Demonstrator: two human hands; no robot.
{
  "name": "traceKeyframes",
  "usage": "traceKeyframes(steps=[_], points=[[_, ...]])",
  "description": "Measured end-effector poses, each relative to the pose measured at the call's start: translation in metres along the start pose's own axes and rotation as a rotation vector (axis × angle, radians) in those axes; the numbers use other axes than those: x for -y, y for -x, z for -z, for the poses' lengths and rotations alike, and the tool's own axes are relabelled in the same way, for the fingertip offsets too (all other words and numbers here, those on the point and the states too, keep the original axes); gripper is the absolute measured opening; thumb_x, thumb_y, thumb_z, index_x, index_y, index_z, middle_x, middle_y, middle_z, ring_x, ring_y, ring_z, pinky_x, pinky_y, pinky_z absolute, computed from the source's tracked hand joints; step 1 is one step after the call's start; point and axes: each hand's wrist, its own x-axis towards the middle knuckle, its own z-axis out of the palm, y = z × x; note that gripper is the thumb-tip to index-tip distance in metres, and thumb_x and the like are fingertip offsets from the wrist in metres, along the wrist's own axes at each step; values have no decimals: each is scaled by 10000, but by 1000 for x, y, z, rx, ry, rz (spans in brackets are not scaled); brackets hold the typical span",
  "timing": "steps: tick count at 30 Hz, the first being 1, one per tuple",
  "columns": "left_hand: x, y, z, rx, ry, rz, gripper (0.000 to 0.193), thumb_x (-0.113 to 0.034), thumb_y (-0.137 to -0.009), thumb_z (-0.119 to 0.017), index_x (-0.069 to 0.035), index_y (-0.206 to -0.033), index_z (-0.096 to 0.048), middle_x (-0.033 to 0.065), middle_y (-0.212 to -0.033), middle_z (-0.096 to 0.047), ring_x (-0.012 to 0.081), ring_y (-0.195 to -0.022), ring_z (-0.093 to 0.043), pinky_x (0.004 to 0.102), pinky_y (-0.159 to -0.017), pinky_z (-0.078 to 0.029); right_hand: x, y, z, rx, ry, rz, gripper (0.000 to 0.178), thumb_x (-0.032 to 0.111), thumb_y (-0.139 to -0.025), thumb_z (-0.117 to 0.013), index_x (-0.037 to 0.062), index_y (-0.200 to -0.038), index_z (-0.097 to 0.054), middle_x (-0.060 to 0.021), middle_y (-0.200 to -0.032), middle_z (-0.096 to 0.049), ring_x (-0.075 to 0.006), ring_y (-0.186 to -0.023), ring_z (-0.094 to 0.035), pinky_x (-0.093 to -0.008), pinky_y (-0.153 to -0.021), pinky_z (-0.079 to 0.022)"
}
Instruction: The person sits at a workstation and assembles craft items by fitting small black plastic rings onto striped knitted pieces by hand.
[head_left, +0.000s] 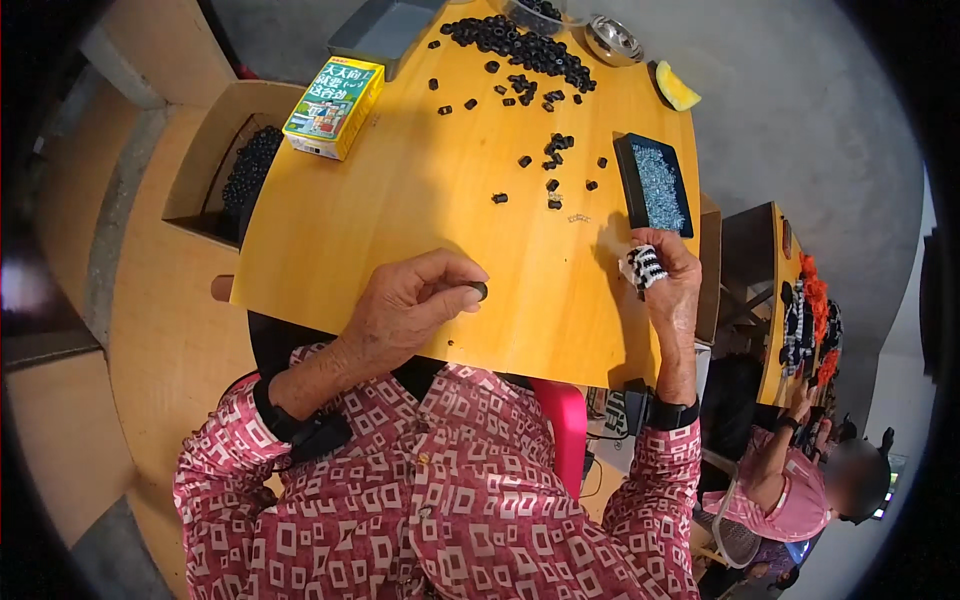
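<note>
There is one left hand [412, 298] with one small dark piece [479, 290] in its fingers, and one right hand [672, 275] with one striped knitted piece [646, 266]. One tabletop [370, 220] carries one carton [335, 108], one grey tray [385, 32], one clear plastic tub [571, 22], one metal bowl [613, 42], one yellow wedge [677, 88] and one black tray [628, 180]. Dozens of black cylinders [501, 198] overlap past exact counting; the silvery bits [657, 187] are too many to count. There are two dark wristbands [672, 413].
</note>
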Motion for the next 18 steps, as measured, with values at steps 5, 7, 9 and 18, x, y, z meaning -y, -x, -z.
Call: traceKeyframes(steps=[5, 7, 9, 18], points=[[-4, 1, -1, -18, -45, 12, 167, -44, -959, -595, 16, -1113, -615, 24, -989, -633, 96, -923, -604, 247, -860, -492, 13, -15, -22, 60, 171, 217, 308, -69, -741, -721, 9, -1033, -663, -60, -861, -582, -182, -754, -586, -294, -686, -496], [-4, 1, 0, -16, -60, 12, 168, -43, -959, -595, 16, -1114, -615, 26, -989, -634, 97, -922, -605, 248, -859, -495, 29, -24, -33, 85, 359, 363, 260, -6, -728, -732, 17, -979, -666, -161, -825, -581, -337, -741, -599, -398, -670, -495], [-3, 1, -1, -18, -74, 11, 168, -43, -959, -596, 16, -1115, -615, 27, -989, -635, 99, -921, -607, 250, -858, -498, 24, -29, -42, 98, 395, 351, 220, 3, -735, -725, 15, -943, -655, -160, -822, -587, -344, -743, -603, -409, -667, -497], [0, -2, -2, -3, -34, 3, 174, -51, -960, -597, 10, -1122, -614, 38, -999, -637, 106, -929, -616, 253, -865, -504, 46, -21, -18, 76, 158, 197, 193, -36, -738, -673, 39, -901, -602, -27, -843, -603, -118, -744, -589, -273, -648, -493]])
